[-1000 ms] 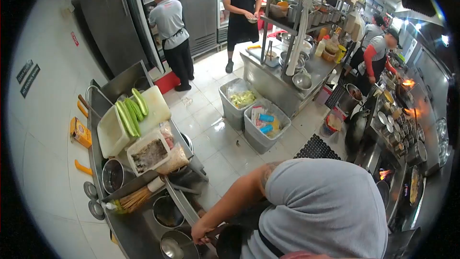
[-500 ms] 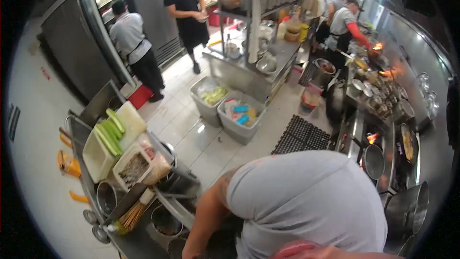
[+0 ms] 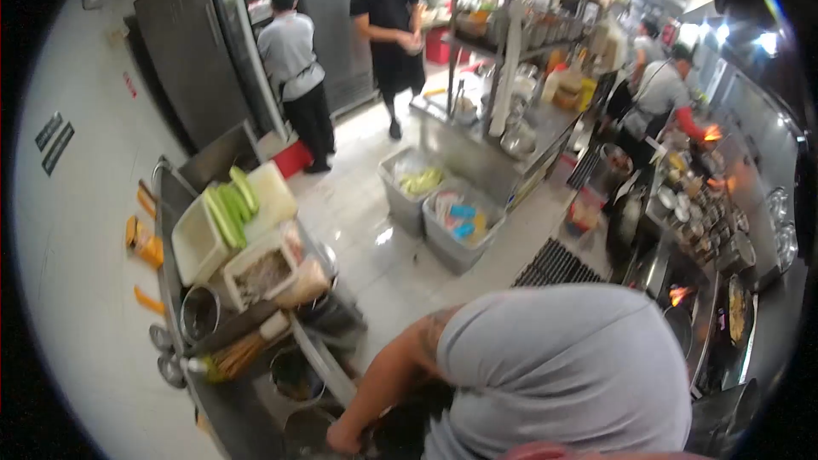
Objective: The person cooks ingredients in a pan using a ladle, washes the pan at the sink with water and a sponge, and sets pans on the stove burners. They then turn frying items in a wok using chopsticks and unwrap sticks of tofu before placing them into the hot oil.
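My right hand (image 3: 344, 436) is at the bottom edge of the head view, at the end of a bare, tattooed forearm. It is beside a metal pan (image 3: 305, 428), next to a dark shape I cannot make out. Blur hides its fingers and anything in them. A darker round pot (image 3: 296, 375) stands just above the pan in the metal sink area. My grey-shirted shoulder and back fill the lower right. My left hand is out of sight.
Long green vegetables (image 3: 227, 209) lie across a white tub (image 3: 198, 243). A bamboo brush (image 3: 239, 356) lies near a metal pot (image 3: 201, 311). Two grey bins (image 3: 464, 247) stand on the tiled floor. Several people work beyond; flames (image 3: 678, 295) burn at the stove on the right.
My right hand was on a dark handle a second ago, left the bottom of the view, and is now back beside the pan, blurred. The view swung and returned.
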Motion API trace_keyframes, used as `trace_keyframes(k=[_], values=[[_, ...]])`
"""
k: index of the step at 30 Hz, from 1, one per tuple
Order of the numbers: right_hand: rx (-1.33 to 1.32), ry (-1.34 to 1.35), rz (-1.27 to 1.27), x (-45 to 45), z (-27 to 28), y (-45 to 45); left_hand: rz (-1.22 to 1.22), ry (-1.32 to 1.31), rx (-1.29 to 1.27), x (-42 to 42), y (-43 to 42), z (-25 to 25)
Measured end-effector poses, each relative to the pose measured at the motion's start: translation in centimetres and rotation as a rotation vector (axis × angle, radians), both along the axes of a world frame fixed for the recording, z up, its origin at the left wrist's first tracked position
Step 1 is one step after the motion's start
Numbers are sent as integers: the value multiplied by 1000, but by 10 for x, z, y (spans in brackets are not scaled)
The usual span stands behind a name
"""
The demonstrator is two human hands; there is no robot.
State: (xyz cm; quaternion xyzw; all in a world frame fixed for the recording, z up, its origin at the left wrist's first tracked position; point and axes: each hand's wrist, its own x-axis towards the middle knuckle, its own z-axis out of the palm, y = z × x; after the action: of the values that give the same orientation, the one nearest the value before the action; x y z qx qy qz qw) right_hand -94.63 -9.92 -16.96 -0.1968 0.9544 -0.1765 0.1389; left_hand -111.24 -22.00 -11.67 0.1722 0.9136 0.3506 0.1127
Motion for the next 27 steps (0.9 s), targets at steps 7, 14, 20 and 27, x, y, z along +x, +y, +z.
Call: trace_keyframes(k=[7, 14, 20, 27], values=[[35, -261, -386, 67, 72, 16, -13, -92, -17, -5, -2, -18], [-69, -19, -415, 82, 89, 27, -20, -259, 29, -20, -17, -24], [66, 23, -443, 98, 113, 47, -222, -46, -545, 3, -10, 41], [-63, -50, -470, 117, 137, 40, 68, 29, -270, -46, -7, -53]])
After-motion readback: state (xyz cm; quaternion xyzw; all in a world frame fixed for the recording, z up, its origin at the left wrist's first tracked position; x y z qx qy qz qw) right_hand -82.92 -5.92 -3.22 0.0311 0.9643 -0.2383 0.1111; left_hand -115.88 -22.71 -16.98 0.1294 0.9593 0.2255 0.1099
